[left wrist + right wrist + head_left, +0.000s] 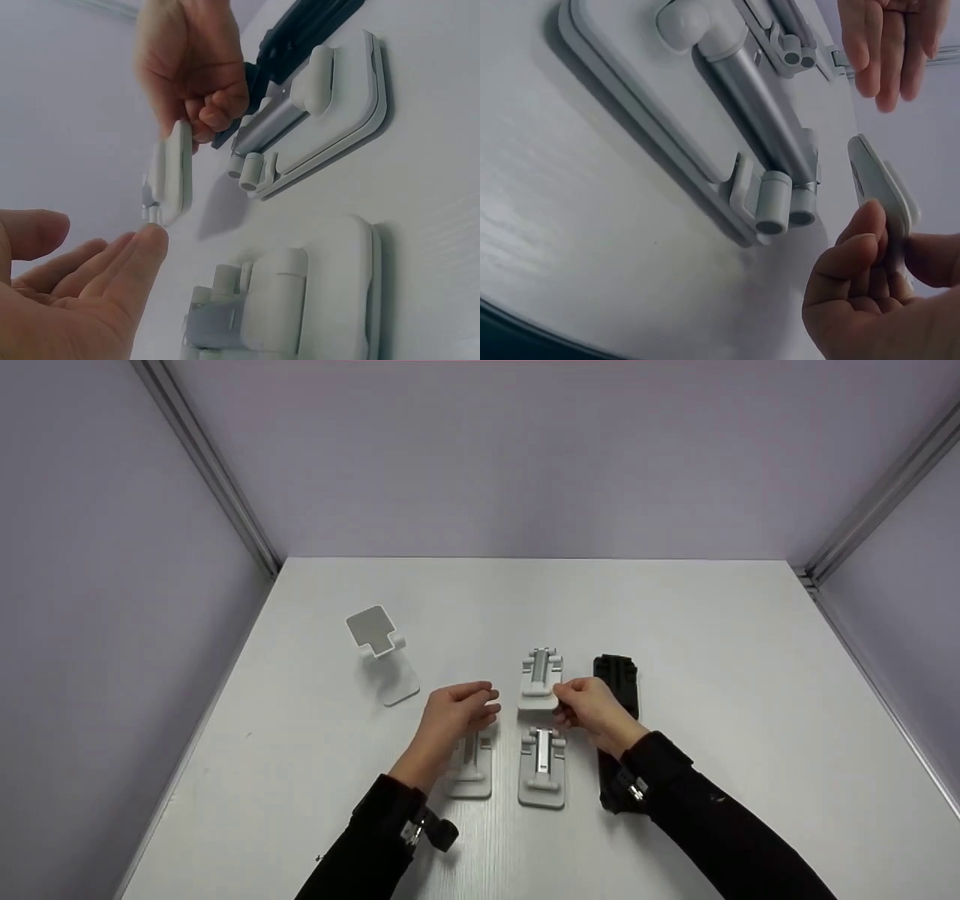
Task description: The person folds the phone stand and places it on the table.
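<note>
My right hand (595, 711) pinches the near right corner of a folded white phone stand (537, 703), held above the table. In the right wrist view, the thumb and curled fingers clasp this stand (877, 180) by its edge. Left of it is my left hand (454, 716), fingers extended and holding nothing; the left wrist view shows its palm turned up. Below the left hand lies another folded white phone stand (471, 789), partly covered by that hand. A third folded white stand (541, 793) lies on the table, just nearer than the held one.
At the back left, an unfolded white phone stand (373, 628) stands with its plate raised. Black folded stands (616, 682) lie on the right, partly behind the right hand and sleeve. Pale walls (525, 457) border the white table (720, 660) at the back and sides.
</note>
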A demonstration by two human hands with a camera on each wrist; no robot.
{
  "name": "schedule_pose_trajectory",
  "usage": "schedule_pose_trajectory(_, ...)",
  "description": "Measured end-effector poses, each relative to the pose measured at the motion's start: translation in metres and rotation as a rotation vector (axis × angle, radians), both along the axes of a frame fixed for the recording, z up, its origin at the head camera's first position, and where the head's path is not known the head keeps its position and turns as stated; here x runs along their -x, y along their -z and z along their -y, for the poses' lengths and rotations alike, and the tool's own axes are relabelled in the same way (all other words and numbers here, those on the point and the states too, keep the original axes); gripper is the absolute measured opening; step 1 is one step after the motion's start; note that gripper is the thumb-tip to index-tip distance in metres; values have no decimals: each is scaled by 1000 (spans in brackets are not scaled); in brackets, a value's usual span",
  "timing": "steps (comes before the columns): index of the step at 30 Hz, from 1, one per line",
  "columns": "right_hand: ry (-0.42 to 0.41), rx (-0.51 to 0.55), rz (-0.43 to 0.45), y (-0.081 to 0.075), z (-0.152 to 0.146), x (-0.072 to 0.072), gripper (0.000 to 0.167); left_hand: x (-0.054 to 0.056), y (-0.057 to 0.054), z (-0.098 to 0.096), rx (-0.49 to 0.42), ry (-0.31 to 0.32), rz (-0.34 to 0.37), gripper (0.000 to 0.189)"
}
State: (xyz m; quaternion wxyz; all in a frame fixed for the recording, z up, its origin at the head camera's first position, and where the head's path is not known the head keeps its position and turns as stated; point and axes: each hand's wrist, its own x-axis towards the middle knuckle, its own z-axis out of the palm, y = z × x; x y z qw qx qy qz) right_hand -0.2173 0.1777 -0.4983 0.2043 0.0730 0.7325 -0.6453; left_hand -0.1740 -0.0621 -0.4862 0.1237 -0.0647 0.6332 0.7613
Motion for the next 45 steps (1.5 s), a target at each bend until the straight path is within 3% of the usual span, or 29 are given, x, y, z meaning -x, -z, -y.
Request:
schedule_pose_trajectory(5, -8, -50, 5, 5, 1, 3, 25, 2, 3, 20, -28, -115, -17, 43)
schedule_pose_trajectory(13, -25, -138, -1, 11, 1, 7, 24, 8, 12, 58, -189, -417, 6, 35)
schedule_pose_trajectory(16, -14, -158, -10, 12, 1, 8, 23, 9, 15, 71, -209, -491, 18, 36)
schedule_pose_trajectory(24, -14, -341, -54, 10, -1, 7, 24, 10, 17, 92, -156, -508, -24, 67)
schedule_pose_trajectory(32, -25, -445, -57, 9, -4, 10, 21, 21, 13, 103, -218, -509, -72, 54)
schedule_pose_trajectory(45, -35, -480, -113, 3, -3, 12, 26, 38, -2, 119, -177, -550, 5, 59)
